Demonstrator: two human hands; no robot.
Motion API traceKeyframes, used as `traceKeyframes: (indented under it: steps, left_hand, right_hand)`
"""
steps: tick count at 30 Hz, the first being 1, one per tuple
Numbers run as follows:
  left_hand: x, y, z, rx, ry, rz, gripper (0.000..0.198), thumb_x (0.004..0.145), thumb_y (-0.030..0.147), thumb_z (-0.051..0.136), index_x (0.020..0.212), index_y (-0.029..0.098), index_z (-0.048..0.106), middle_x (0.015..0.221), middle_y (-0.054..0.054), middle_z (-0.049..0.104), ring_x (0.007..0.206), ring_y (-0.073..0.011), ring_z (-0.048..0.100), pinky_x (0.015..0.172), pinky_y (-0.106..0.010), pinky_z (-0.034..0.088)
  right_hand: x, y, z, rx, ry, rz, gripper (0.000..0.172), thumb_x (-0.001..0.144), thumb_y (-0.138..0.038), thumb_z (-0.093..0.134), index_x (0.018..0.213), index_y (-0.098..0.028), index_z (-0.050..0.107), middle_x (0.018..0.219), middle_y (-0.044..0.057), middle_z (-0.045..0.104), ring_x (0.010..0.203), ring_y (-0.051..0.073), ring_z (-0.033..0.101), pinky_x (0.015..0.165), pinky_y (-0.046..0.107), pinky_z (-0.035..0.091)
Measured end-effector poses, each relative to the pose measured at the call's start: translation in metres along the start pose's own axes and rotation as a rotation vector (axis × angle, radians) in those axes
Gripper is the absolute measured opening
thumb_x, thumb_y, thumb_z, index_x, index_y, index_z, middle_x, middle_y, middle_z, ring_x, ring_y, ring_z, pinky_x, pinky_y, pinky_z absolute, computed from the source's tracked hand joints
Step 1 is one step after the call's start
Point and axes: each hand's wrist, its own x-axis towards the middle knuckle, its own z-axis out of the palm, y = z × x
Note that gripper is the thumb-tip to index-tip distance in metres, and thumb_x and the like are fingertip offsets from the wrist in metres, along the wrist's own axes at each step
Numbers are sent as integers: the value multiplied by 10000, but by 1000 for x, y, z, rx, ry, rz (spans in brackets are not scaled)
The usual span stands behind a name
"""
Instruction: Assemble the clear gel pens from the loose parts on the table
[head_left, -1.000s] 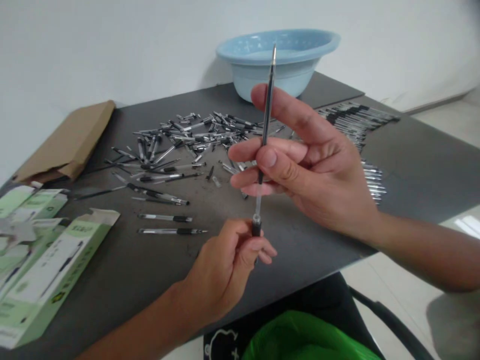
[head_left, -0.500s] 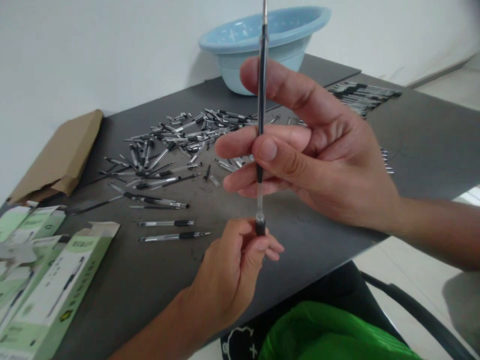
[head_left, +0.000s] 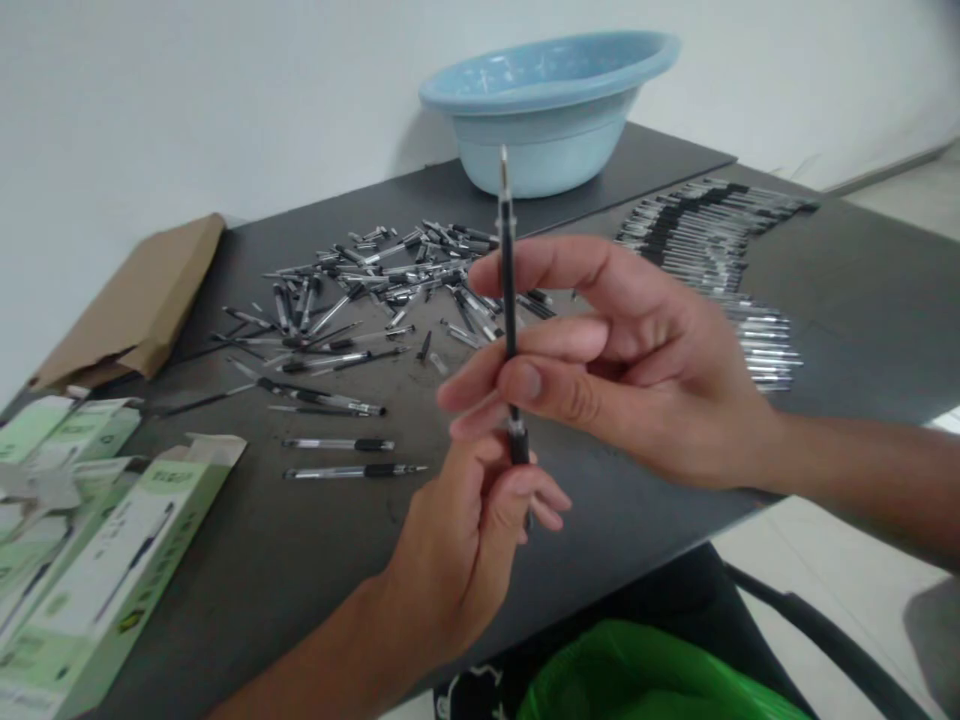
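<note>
"Refill (head_left: pixel 508 280), then. Where is it?"

"In front of the basin (head_left: pixel 540 150), on the person's side of it, nearly upright with the tip at the top. Its lower end meets the mouth of a pen barrel (head_left: pixel 519 450)."

"And the hands?"

"Both are closed to a pinch. The left hand (head_left: pixel 465 540) curls round the barrel, thumb against forefinger. The right hand (head_left: pixel 637 370) nips the refill between thumb and fingers, its forefinger stretched out behind."

"How would you do this bit well?"

"I'd hold the barrel steady and let only the refill slide, keeping the 2 in a straight line. A light grip low on the refill should stop it bowing, and I'd keep skin off the writing tip."

"Anything to read?"

"Green-and-white boxes (head_left: pixel 112 580) lie left of the basin and nearer the person. At least 1 has a pen pictured on it, with characters at the end and down the side, too blurred to make out. I can't read any brand on the loose pens (head_left: pixel 420 265) in front of the basin."
</note>
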Motion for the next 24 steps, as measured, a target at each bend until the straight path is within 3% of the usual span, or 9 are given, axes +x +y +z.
traceKeyframes:
  steps: [3,6,9,12,14,17,20,24]
  left_hand:
    - [1,0,0,3,20,15,141,1159,360,429,1123,259,520,932,49,774,740,-78,767,613,-175,571]
    - [1,-2,-2,2,8,54,128,1160,345,423,1164,251,511,935,30,773,750,-93,768,616,-189,573]
    - [0,-3,-2,24,-13,74,133,1162,328,413,1177,238,511,951,6,780,762,-101,771,624,-196,571]
    - [-1,-3,-2,37,-13,87,128,1159,318,420,1165,224,508,949,-15,788,752,-109,773,613,-201,563]
    - [-2,-2,-2,44,-14,95,134,1154,317,425,1173,213,508,945,-33,790,749,-122,775,599,-211,559]
    - [-1,0,-2,69,-29,88,169,1152,324,412,1149,198,525,946,-60,793,759,-143,777,601,-233,564]
    - [0,3,-1,104,-39,101,195,1146,345,416,1126,193,536,925,-71,802,748,-160,784,601,-249,568]
    - [0,4,-1,127,-42,143,189,1141,355,415,1138,193,513,893,-85,809,712,-171,785,572,-246,559]
  right_hand:
    - [-2,6,-2,-46,-84,31,346,1041,-206,636,1370,-305,596,1243,-54,808,1286,207,709,1030,364,645]
    - [-4,6,-5,-95,-133,79,377,1047,-223,627,1415,-293,587,1430,-14,720,1308,217,696,1016,366,651]
    - [-1,4,-12,-143,-137,84,424,1042,-287,642,1464,-301,598,1445,4,711,1400,247,624,1093,405,602]
    - [8,3,-23,-142,-24,32,382,1048,-442,605,1396,-306,685,1380,1,751,1402,254,620,1163,421,533]
    - [15,5,-31,-119,77,5,415,1057,-540,532,1321,-294,737,1268,20,803,1296,256,697,1041,401,608]
    - [24,8,-44,-144,207,-8,512,1066,-614,440,1203,-252,775,961,58,851,938,225,805,690,307,645]
    - [28,10,-53,-384,297,-54,609,1072,-648,380,938,-218,790,639,36,750,548,164,686,481,266,500]
    - [27,10,-61,-821,265,-121,585,1031,-576,568,588,-213,685,453,-6,561,423,119,494,448,286,338]
